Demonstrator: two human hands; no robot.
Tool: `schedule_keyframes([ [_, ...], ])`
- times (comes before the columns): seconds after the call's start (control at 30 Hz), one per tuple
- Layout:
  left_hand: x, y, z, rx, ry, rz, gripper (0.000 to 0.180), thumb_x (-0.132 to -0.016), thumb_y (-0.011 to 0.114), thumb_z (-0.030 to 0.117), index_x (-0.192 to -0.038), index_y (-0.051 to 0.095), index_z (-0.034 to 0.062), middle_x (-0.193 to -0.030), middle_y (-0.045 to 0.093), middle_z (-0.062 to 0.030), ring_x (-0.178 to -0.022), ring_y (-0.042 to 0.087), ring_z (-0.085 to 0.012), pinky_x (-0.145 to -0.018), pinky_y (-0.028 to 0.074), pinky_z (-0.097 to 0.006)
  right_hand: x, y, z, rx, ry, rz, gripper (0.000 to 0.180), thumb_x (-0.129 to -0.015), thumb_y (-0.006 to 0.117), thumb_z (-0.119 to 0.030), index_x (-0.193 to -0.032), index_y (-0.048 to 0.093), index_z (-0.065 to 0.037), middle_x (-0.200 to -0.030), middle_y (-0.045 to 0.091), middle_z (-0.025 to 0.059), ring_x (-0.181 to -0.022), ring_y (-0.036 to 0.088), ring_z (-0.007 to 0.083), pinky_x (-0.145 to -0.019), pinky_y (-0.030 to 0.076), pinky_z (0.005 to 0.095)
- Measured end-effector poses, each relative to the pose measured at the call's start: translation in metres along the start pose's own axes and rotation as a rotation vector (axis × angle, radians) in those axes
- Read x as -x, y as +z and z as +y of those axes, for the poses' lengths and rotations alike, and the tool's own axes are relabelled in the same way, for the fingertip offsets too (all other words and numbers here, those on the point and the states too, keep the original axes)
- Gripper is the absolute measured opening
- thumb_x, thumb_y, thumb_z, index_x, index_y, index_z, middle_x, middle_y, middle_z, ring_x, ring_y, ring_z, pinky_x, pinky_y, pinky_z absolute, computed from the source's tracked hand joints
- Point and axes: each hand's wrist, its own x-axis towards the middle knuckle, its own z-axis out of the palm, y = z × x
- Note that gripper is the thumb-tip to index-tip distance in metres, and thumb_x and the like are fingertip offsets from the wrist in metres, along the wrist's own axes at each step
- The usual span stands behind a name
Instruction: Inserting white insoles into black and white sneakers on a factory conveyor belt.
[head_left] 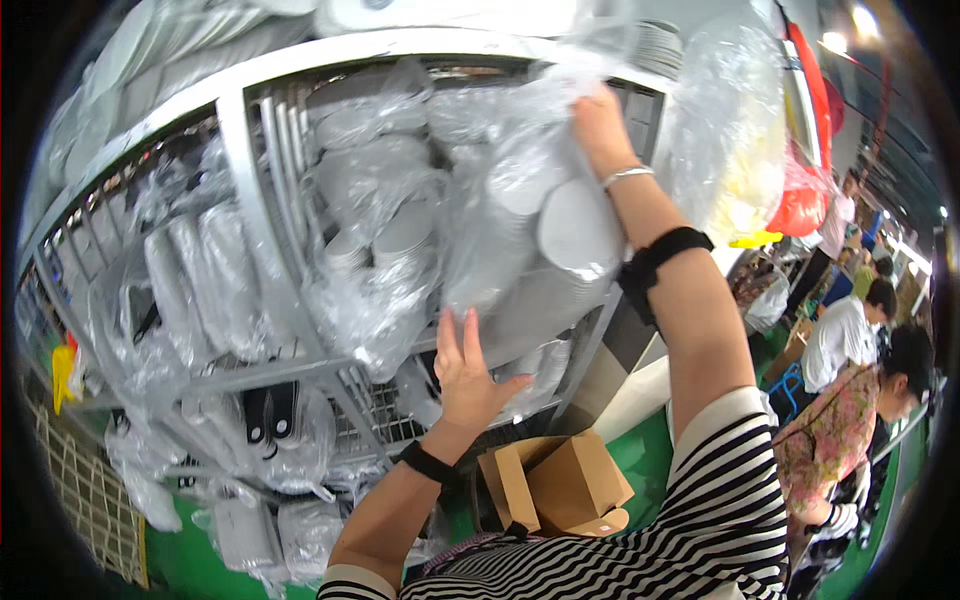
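Note:
In front of the rack, a large clear plastic bag (545, 235) holds stacks of round, pale grey pieces that look like bowls or cups. My right hand (602, 130) is closed on the bunched plastic at its upper end. Below, my left hand (468, 375) has its fingers stretched out and spread, with the fingertips against or just in front of the bag's lower side; I cannot tell whether it bears weight. Behind and left of this bag, another clear bag (370, 210) of similar round pieces sits on the shelf.
A grey metal rack (232, 150) carries many plastic-wrapped pieces on several levels. An open cardboard box (575, 480) stands on the green floor below my arms. Clear and red bags (800, 195) hang at the right. Several people (840, 400) are at the far right.

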Motion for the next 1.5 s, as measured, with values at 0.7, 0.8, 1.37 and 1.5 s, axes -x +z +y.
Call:
schedule_keyframes([
  [0.7,-0.122,0.129,-0.037,-0.686,-0.363,0.621,0.109,-0.06,0.07,0.053,-0.136,0.001,0.0158,-0.132,0.001,-0.0362,-0.123,0.006,-0.049,-0.099,0.018,-0.051,0.051,0.086,-0.004,0.838,0.178,-0.667,0.047,-0.069,0.058,-0.028,-0.111,0.053,-0.008,-0.118,0.045,0.0172,-0.114,0.037,0.0356,-0.09,0.021,0.0617],
  [0.8,-0.106,0.098,-0.056,-0.094,-0.365,0.18,0.104,-0.06,0.074,0.041,-0.131,0.01,0.0023,-0.133,0.011,-0.0263,-0.122,0.011,-0.0429,-0.1,0.016,-0.048,0.082,0.075,0.019,0.639,-0.198,-0.181,0.065,-0.066,0.065,-0.028,-0.123,0.038,-0.009,-0.126,0.033,0.0191,-0.118,0.028,0.0394,-0.094,0.021,0.0559],
  [1.37,-0.084,0.085,-0.071,0.293,-0.198,0.096,0.095,-0.063,0.072,0.022,-0.129,0.008,-0.0036,-0.125,0.017,-0.0265,-0.117,0.022,-0.039,-0.099,0.021,-0.041,0.163,0.033,0.117,0.399,0.222,-0.264,0.102,-0.065,0.072,-0.023,-0.131,0.001,0.007,-0.134,0.012,0.0284,-0.127,0.014,0.0375,-0.103,0.018,0.0378],
  [1.5,-0.083,0.084,-0.083,0.341,-0.253,0.084,0.086,-0.062,0.071,0.02,-0.126,0.018,-0.0039,-0.122,0.026,-0.0256,-0.114,0.027,-0.0375,-0.097,0.024,-0.041,0.176,0.026,0.124,0.385,0.228,-0.291,0.103,-0.065,0.072,-0.023,-0.132,-0.001,0.005,-0.136,0.011,0.0262,-0.128,0.012,0.036,-0.104,0.016,0.0369],
])
